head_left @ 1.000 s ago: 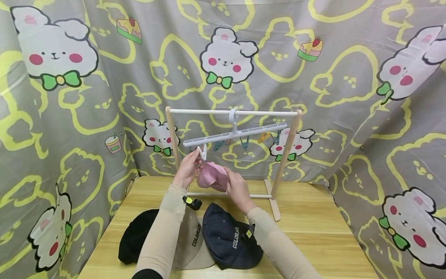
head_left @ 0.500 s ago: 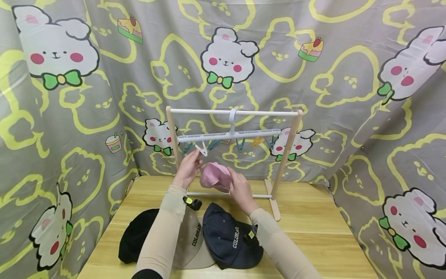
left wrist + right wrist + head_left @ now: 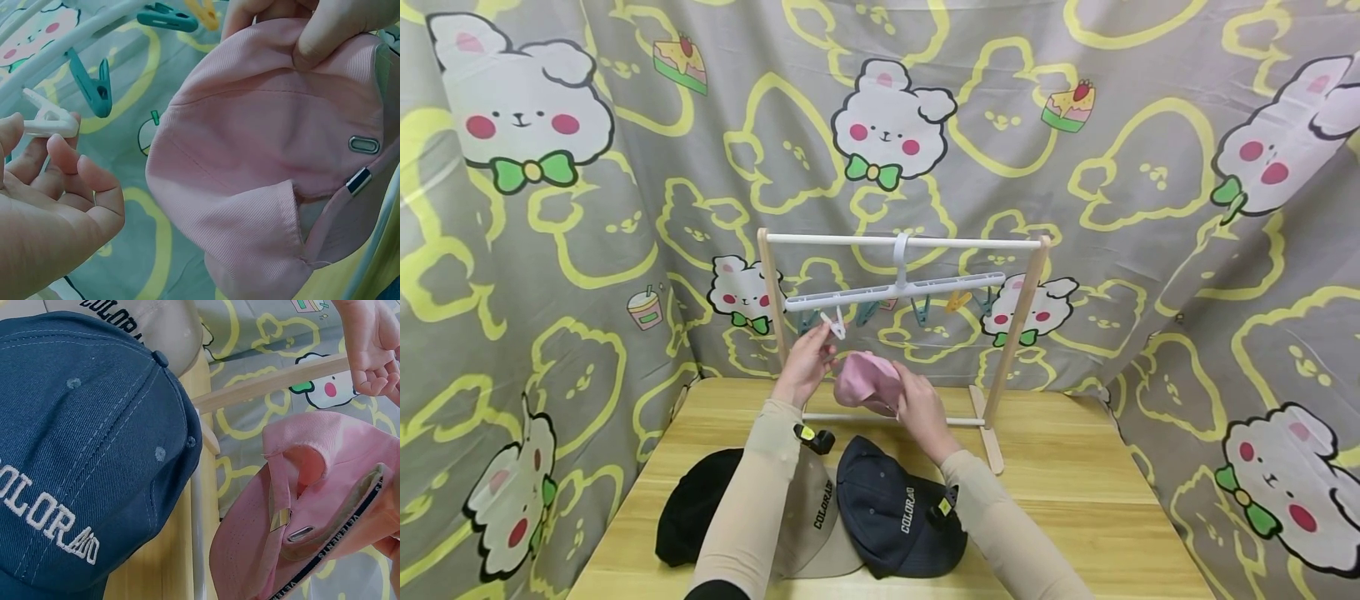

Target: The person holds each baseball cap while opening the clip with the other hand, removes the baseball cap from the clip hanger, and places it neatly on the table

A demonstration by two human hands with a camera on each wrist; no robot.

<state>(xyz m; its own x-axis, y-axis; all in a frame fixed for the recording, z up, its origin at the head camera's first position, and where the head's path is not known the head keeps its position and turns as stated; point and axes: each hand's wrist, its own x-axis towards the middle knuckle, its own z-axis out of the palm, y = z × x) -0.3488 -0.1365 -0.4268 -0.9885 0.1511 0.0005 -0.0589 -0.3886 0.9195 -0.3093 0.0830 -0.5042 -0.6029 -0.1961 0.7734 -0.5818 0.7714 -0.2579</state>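
Note:
My left hand [image 3: 805,362] is raised under the left part of a pale clip hanger [image 3: 850,296] and pinches a white clothespin [image 3: 838,324] that hangs from it. Thumb and fingertips press the clothespin's handles in the left wrist view, with the other fingers loosely bent. To the right and a little lower, my right hand [image 3: 922,410] grips a pink cap [image 3: 865,379] by its edge. The cap's back opening, strap and metal buckle [image 3: 359,181] face the left wrist camera. A gap separates cap and clothespin.
The hanger hooks over the rail of a wooden rack [image 3: 1018,329]. Teal clothespins [image 3: 94,87] and a yellow clothespin [image 3: 958,302] hang along it. Black [image 3: 692,504], beige [image 3: 805,521] and navy [image 3: 876,508] caps lie on the table under my forearms. Patterned curtains surround the table.
The hanger has swung, and its tilt is smaller than a second ago. The pink cap and my right hand have shifted slightly right. My left hand stays on the white clothespin, whose legs look wider apart.

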